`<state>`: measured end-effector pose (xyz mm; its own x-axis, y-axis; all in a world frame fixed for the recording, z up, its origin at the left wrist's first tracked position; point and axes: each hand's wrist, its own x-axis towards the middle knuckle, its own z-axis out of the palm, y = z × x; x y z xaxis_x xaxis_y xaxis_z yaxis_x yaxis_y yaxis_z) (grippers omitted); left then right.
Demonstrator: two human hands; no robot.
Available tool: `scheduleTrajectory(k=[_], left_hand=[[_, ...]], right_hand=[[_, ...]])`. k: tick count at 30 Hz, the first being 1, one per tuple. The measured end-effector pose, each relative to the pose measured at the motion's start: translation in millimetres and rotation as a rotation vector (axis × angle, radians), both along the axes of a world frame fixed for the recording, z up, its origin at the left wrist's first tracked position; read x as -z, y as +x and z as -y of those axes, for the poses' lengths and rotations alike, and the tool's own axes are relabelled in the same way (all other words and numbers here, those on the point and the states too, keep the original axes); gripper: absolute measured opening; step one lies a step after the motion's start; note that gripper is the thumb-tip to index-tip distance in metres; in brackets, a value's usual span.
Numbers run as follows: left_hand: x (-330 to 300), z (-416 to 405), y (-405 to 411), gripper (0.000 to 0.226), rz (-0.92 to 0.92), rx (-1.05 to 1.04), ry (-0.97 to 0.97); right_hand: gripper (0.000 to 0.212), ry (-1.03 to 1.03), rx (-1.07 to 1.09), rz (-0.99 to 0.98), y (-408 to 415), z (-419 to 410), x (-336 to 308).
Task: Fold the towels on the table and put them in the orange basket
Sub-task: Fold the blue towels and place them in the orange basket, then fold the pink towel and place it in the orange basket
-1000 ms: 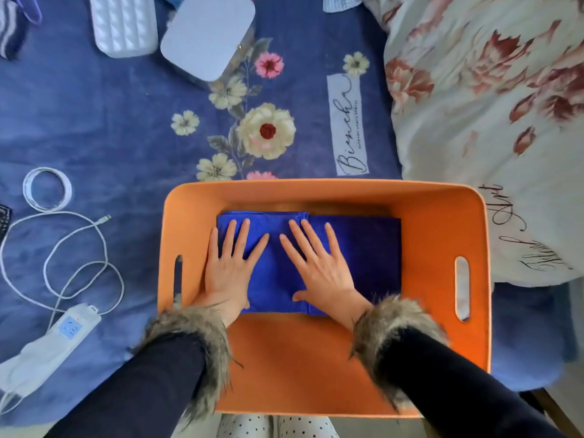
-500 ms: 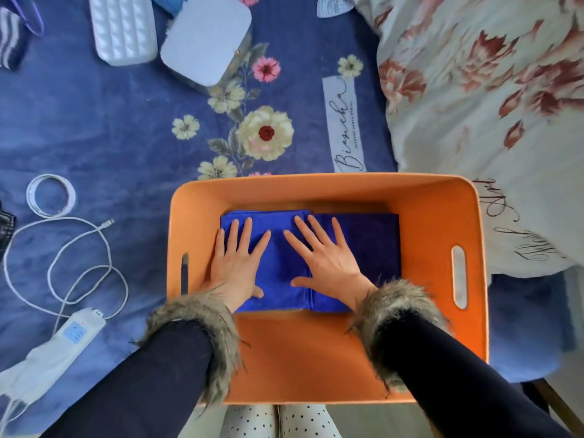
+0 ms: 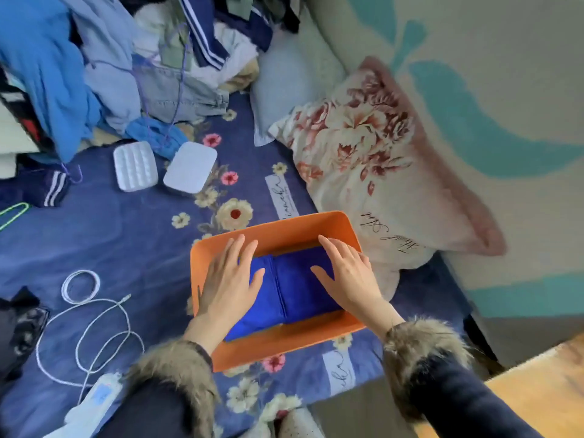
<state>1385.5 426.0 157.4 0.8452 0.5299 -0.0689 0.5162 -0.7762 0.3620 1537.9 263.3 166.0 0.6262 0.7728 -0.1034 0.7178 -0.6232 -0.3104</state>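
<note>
Towels point(image 3: 290, 279) folded in orange basket point(image 3: 284, 346); left hand point(image 3: 229, 281), right hand point(image 3: 349, 275) flat, seemingly pressing.

Towels point(image 3: 294, 289) in basket point(image 3: 284, 344) (pillow point(image 3: 379, 172) right).

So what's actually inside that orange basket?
Two folded blue towels lie side by side in the orange basket: a brighter blue towel and a darker blue towel. The left hand and right hand cover parts of them; anything underneath is hidden.
</note>
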Motion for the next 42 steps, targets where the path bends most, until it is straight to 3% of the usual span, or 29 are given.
scheduleTrajectory(k=[9, 17, 23, 26, 29, 35, 42], left_hand=[[-81, 64, 28, 0.059, 0.131, 0.5, 0.076], [-121, 188, 15, 0.058, 0.233, 1.011, 0.038], [-151, 305, -36, 0.054, 0.313, 1.398, -0.019], [-163, 362, -84, 0.057, 0.351, 1.584, -0.032], [-170, 413, -148, 0.062, 0.382, 1.751, -0.028], [-175, 487, -314, 0.064, 0.393, 2.08, -0.095], [-166, 527, -521, 0.059, 0.319, 2.428, -0.282]], right_hand=[[0.055, 0.068, 0.506, 0.222, -64, 113, -88], [0.057, 0.033, 1.049, 0.287, -203, 251, -122], [0.071, 0.019, 1.441, 0.289, -338, 328, -149], [0.065, -0.003, 1.616, 0.322, -419, 354, -157], [0.076, -0.013, 1.81, 0.327, -508, 371, -163], [0.077, -0.026, 2.184, 0.357, -705, 364, -169], [0.055, -0.111, 2.547, 0.378, -904, 308, -160]])
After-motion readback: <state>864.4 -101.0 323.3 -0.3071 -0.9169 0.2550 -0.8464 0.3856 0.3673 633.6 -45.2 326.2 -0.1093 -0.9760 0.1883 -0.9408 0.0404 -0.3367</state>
